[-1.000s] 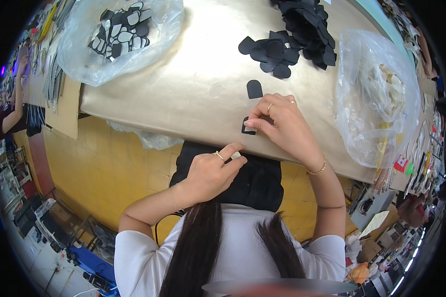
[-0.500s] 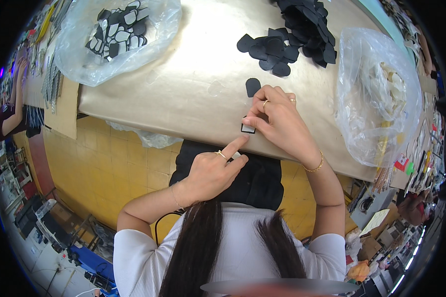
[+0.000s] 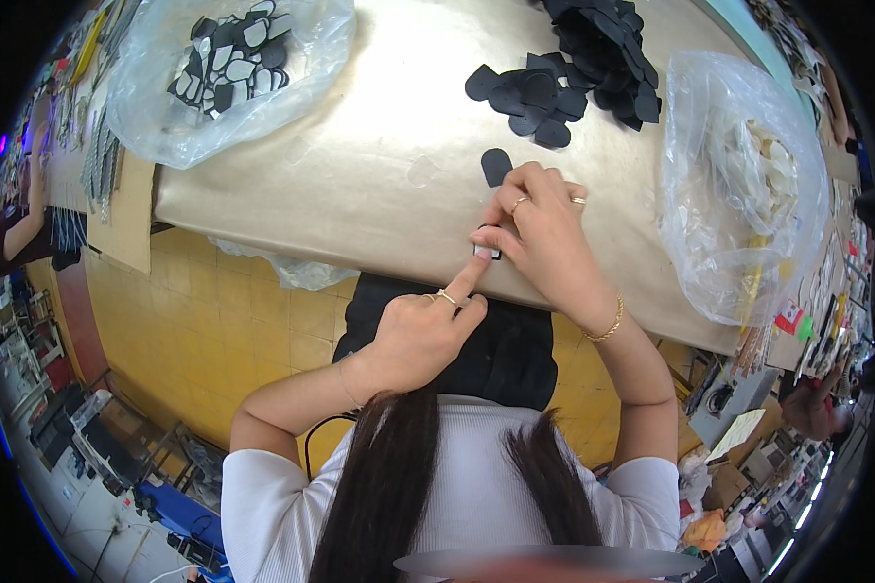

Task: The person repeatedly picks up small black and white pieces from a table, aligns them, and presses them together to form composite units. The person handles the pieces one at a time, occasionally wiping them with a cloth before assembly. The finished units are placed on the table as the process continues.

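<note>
Fingers of the right hand (image 3: 544,233) pinch a small black piece (image 3: 487,253) at the table edge (image 3: 360,255) (centre frame); the left hand (image 3: 420,335), forefinger out, presses it. Black cutouts (image 3: 564,68) crowd above.

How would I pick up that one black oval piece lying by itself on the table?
The black oval piece lies flat on the table, just beyond the right hand. Probably pinch its far rounded end from above, where nothing crowds it, lifting an edge first since it is thin.
</note>
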A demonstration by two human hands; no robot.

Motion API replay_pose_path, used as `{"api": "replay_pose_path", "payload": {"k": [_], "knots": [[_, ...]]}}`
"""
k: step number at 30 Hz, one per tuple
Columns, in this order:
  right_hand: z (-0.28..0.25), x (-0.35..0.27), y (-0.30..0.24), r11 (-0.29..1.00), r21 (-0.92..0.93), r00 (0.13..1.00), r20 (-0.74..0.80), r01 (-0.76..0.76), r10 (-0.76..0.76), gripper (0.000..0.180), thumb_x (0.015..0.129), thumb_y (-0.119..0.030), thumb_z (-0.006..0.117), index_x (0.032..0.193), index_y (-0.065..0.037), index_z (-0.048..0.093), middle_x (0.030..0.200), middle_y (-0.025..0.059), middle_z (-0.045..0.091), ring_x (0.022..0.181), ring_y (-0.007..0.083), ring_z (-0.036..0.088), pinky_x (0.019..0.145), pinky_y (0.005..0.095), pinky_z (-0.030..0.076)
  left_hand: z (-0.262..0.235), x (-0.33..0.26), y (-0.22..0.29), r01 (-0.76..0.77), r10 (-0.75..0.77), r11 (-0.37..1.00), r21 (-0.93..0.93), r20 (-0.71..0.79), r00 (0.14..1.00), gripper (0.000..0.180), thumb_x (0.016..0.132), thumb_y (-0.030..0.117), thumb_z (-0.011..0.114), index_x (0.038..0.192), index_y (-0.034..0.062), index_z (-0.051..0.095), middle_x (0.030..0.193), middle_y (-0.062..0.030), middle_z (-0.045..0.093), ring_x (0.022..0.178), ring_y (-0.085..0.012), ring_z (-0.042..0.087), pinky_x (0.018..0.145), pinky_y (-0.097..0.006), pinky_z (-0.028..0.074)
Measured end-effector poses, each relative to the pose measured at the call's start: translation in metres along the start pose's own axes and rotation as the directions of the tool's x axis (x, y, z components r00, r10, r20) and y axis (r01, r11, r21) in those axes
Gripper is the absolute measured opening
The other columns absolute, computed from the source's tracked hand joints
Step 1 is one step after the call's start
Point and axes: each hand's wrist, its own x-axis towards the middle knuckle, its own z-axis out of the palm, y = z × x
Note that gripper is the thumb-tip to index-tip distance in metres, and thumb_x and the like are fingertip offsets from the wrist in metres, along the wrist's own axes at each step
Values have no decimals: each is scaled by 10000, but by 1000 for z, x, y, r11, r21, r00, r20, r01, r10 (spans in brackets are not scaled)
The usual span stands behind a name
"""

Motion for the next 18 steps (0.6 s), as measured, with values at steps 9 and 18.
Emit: {"api": "replay_pose_path", "payload": {"k": [9, 18], "knots": [[12, -13, 2, 954, -283, 981, -186, -100, 48, 297, 740, -348, 824, 927, -190, 655, 1035, -5, 545, 1001, 234, 474, 865, 462, 269, -1, 4, 1, 19, -21, 996, -87, -24, 999, 159, 809, 67, 726, 958, 65, 670, 1421, -176, 583, 549, -185, 623, 515, -306, 513], [-27, -28, -7, 998, 24, 986, -158, -59, 62, 262, 815, -178, 798, 1056, -154, 699, 1040, 27, 563, 977, 249, 526, 882, 428, 355, -23, 23, -18, 484, -525, -32, -874, 427, 737, 129, 975, 122, 690, 1058, 24, 682, 891, -50, 670, 635, -61, 584, 467, -211, 457]]}}
